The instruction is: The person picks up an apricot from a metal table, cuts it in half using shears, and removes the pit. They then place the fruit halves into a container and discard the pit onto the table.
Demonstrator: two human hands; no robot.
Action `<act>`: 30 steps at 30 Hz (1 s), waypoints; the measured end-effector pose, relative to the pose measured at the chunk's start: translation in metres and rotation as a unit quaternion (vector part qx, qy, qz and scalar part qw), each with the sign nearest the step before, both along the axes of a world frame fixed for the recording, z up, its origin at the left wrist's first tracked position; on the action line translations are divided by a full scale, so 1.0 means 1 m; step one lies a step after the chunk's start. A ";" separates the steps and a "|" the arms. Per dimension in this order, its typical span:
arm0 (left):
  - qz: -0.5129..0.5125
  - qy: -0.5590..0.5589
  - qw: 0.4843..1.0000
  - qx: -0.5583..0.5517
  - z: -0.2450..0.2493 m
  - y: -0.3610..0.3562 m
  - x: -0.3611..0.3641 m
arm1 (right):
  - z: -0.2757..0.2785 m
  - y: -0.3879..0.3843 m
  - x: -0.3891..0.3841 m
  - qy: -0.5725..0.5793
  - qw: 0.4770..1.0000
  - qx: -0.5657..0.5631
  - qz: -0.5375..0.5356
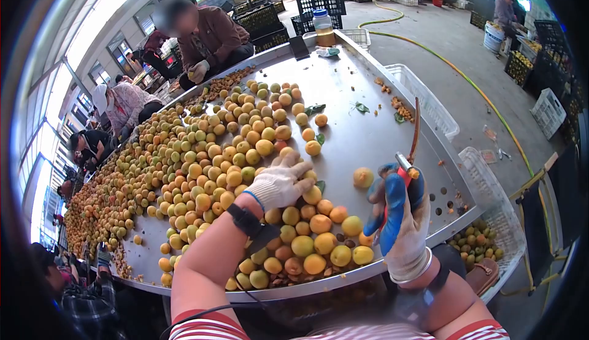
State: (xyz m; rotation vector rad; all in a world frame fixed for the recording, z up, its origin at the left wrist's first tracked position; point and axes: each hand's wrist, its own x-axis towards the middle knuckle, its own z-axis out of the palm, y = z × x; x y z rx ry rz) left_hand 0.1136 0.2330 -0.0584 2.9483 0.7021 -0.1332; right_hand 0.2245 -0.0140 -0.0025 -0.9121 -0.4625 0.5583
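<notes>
My left hand (281,181), in a white knit glove with bare fingertips, reaches over the heap of apricots (211,171). Its fingers curl onto one apricot (310,176) at the heap's edge. In a white glove with blue coating, my right hand (399,211) is closed around a red-handled tool (404,163). A metal end and a long, thin, curved brown piece rise from the tool; I cannot make out its exact kind. An orange scrap of fruit (414,173) clings beside it. One single apricot (363,177) lies on the metal table (343,137) between my hands.
White plastic crates (423,97) line the table's right side; the nearest holds greenish fruit (475,242). A jar of amber liquid (323,27) stands at the far end. Pulp scraps (399,108) and leaves lie on the metal. Another person (211,36) works across the table. A yellow hose (454,67) crosses the floor.
</notes>
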 end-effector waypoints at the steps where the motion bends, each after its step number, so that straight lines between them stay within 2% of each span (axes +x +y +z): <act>1: -0.001 0.001 1.000 0.001 0.009 0.001 -0.001 | 0.002 -0.002 0.000 0.005 1.000 0.003 0.004; 3: -0.026 0.048 0.993 -0.107 0.038 0.003 0.006 | 0.005 -0.005 0.000 0.010 1.000 0.004 0.007; 4: 0.034 0.082 0.987 -0.137 0.061 -0.001 0.016 | 0.005 -0.007 -0.001 -0.003 1.000 0.007 0.004; 5: 0.075 0.087 0.976 -0.186 0.064 0.014 0.027 | 0.004 -0.007 -0.001 -0.017 1.000 0.011 0.002; 7: 0.137 0.045 0.980 -0.136 0.070 0.030 0.055 | 0.000 -0.004 0.001 -0.013 1.000 0.011 0.002; 9: 0.108 -0.052 0.992 -0.042 0.036 0.071 0.083 | -0.002 -0.002 0.003 -0.013 1.000 0.009 0.000; 10: 0.084 -0.076 0.992 -0.058 0.025 0.084 0.098 | -0.002 0.000 0.003 0.010 1.000 -0.002 0.007; 11: 0.108 -0.056 0.990 -0.077 0.030 0.078 0.113 | -0.002 0.002 0.004 0.033 0.999 -0.013 0.015; 13: 0.077 -0.056 0.995 0.000 -0.010 0.098 0.140 | -0.005 0.003 0.005 0.020 1.000 -0.014 0.018; 15: 0.108 0.027 0.993 -0.025 0.009 0.069 0.147 | -0.006 0.003 0.007 0.008 0.999 -0.030 0.019; 16: 0.125 0.024 0.991 -0.036 -0.001 0.074 0.151 | -0.006 0.004 0.007 0.008 0.999 -0.030 0.019; 18: 0.141 0.024 0.989 -0.046 -0.004 0.073 0.152 | -0.005 0.003 0.008 0.013 1.000 -0.019 0.013; 20: 0.168 0.071 0.982 0.040 -0.002 0.070 0.143 | -0.005 0.002 0.008 0.009 1.000 -0.014 0.017; 23: 0.145 0.128 0.981 0.008 0.002 0.067 0.122 | -0.005 0.001 0.004 0.015 0.999 -0.009 0.029; 27: 0.090 0.046 0.993 -0.066 -0.005 0.021 0.072 | -0.002 -0.002 0.006 0.012 0.999 -0.013 0.027; 30: 0.045 0.036 0.995 -0.077 0.000 -0.021 0.052 | -0.001 -0.001 0.007 0.015 1.000 0.012 0.017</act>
